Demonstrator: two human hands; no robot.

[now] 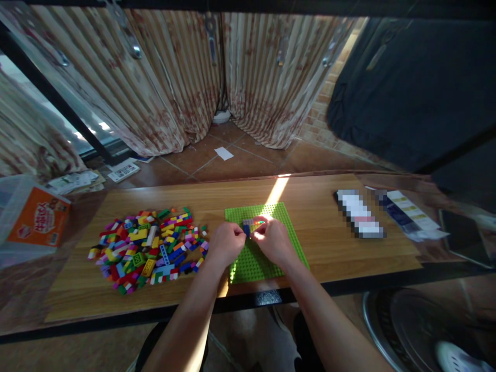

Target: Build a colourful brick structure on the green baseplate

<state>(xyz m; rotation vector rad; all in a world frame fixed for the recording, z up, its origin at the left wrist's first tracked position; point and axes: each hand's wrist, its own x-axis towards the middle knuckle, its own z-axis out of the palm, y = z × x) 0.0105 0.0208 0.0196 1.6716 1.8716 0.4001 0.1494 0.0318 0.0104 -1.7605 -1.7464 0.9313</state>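
Note:
A green studded baseplate (258, 266) lies on the wooden table in front of me. Near its middle stands a small group of toy bricks, with a greyish brick (247, 222) and a dark blue brick (246, 230) visible. My left hand (228, 242) is closed, its fingertips pinched together at the left side of the blue brick. From the right, my right hand (273, 238) is pinched too, its fingertips close to the same bricks and covering part of them. Whatever either pinch holds is hidden by the fingers.
A heap of mixed toy bricks (149, 248) spreads over the table (318, 206) on the left. Toward the right lies a blurred phone-like object (358, 214), with printed papers (413, 212) beyond it. A clear bin with an orange label (41, 217) stands far left.

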